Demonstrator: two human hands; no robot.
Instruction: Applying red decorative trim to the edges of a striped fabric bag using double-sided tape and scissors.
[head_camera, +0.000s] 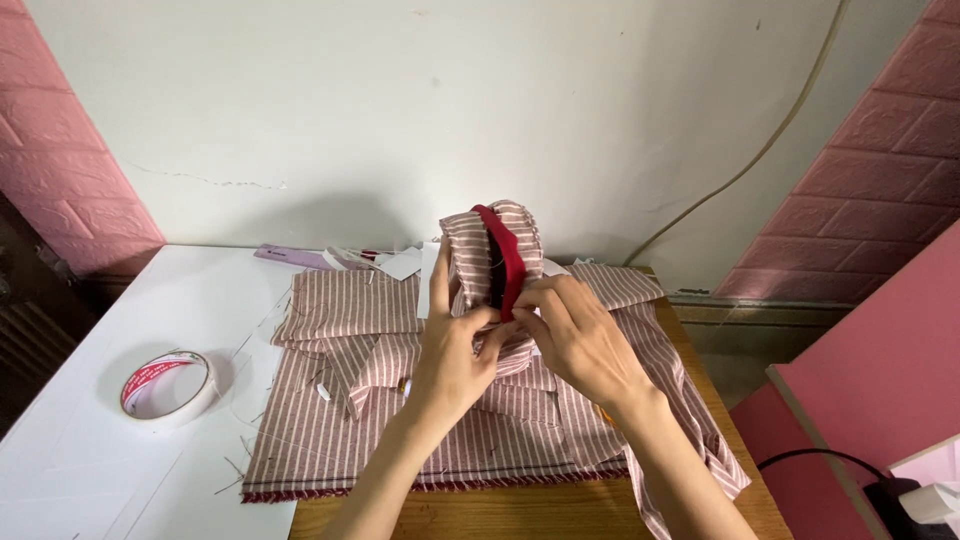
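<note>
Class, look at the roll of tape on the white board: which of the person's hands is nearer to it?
Left. The left hand grips the striped pouch, to the right of the tape roll; the right hand is further right.

Between your fingers (470, 322) you hold a curved piece (492, 258) covered in dusty-pink cloth with thin white stripes; a solid deep-red band (510, 265) runs down its middle, with a dark, nearly black strip beside it. The cloth pile (340, 420) spread on the worktop carries the same pink-and-white stripe, and its near edge is frayed in dark red. The worktop (90, 470) is plain white on its left part and brown wood grain along its near edge. Near the left edge you see a tape roll (166, 388), milky white with a red-printed inner core. At the far edge lies a pale mauve ruler (290, 256) beside white paper scraps (400, 264).
</note>
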